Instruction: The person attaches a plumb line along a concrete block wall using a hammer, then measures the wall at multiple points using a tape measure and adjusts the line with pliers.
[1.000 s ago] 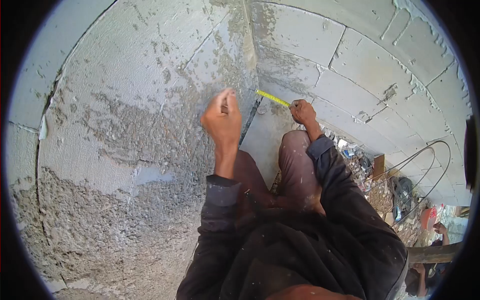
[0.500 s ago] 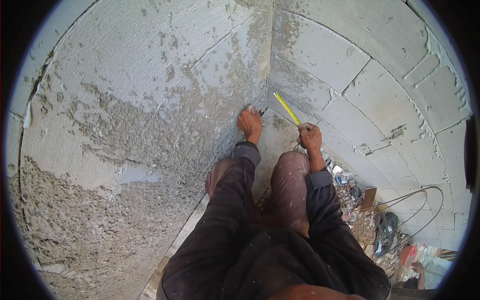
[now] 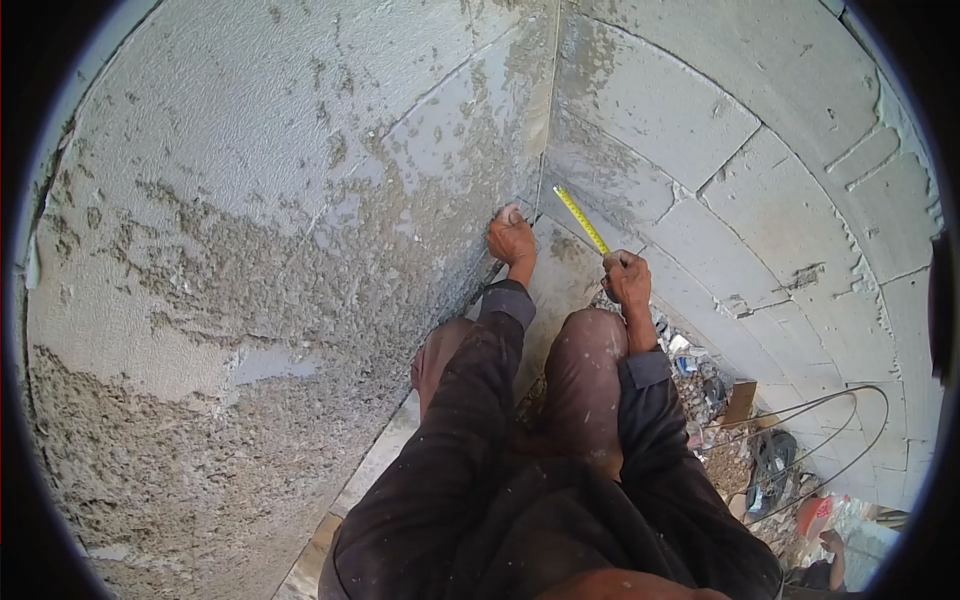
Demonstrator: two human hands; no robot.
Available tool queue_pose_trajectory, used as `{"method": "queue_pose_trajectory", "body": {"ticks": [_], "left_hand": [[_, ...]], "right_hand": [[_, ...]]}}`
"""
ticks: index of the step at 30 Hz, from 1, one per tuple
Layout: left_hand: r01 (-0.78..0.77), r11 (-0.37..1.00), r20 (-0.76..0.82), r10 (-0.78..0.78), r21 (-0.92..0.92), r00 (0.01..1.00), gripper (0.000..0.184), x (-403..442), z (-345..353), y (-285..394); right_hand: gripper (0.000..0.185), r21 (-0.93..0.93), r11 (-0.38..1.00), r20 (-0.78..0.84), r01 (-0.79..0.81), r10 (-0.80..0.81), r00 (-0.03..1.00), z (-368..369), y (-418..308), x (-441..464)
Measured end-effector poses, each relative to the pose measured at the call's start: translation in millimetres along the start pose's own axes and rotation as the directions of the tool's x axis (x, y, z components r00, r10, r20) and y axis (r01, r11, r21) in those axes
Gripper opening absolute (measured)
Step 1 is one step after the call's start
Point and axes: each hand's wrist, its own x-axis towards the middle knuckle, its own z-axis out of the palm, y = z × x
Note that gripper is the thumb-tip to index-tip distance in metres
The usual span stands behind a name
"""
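Note:
My right hand (image 3: 627,278) is closed around the lower end of a yellow tape measure (image 3: 580,218), whose blade slants up and left toward the wall corner. The tape's far end stops close to the corner, beside the block wall (image 3: 700,240). My left hand (image 3: 512,238) is closed near the foot of the rough plastered wall (image 3: 400,200), left of the corner. What its fingers hold, if anything, is too small to make out. Between my hands lies a grey slab (image 3: 556,262).
Rubble (image 3: 725,455) lies down to the right, with a brown block (image 3: 739,402), looped cable (image 3: 868,388), a dark bundle (image 3: 772,462) and a red object (image 3: 813,514). Another person's arm (image 3: 832,553) shows at the lower right. My knee (image 3: 585,360) is below my hands.
My left hand has come down from a raised position to the base of the plastered wall near the corner. The tape now points more steeply upward. The view has shifted.

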Motion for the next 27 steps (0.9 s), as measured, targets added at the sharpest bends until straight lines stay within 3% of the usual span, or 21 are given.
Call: {"method": "queue_pose_trajectory", "body": {"ticks": [6, 8, 19, 22, 24, 25, 27], "left_hand": [[0.052, 0.998, -0.007, -0.052, 0.029, 0.999, 0.018, 0, 6, 10], [0.047, 0.999, -0.002, -0.047, 0.016, 0.999, 0.018, 2, 10, 4], [0.04, 0.999, -0.008, -0.041, -0.016, 0.999, 0.018, 0, 4, 1], [0.003, 1.0, 0.052, -0.003, -0.009, 0.999, 0.022, -4, -5, -2], [-0.29, 0.957, -0.031, 0.29, 0.005, 0.957, 0.036, -4, -1, -19], [-0.289, 0.957, -0.035, 0.289, 0.002, 0.957, 0.036, -10, -9, -18], [-0.149, 0.947, 0.145, 0.196, -0.286, 0.97, 0.047, -30, -42, -16]], "right_hand": [[0.03, -0.059, 0.998, 0.016, -0.033, 0.034, 0.999, 1, -5, -1], [0.029, -0.099, 0.994, 0.008, 0.036, -0.035, 0.999, 1, -4, -1], [0.027, -0.05, 0.998, 0.017, 0.024, -0.024, 1.0, 5, 2, 3], [0.027, -0.071, 0.997, 0.005, 0.043, -0.042, 0.999, 3, 4, 3], [0.027, -0.1, 0.993, 0.001, 0.056, -0.056, 0.998, 0, 0, 3], [0.026, -0.144, 0.988, -0.007, 0.049, -0.05, 0.999, -3, -4, 2], [0.026, -0.196, 0.979, -0.006, 0.048, -0.05, 0.999, -6, -9, -2]]}}
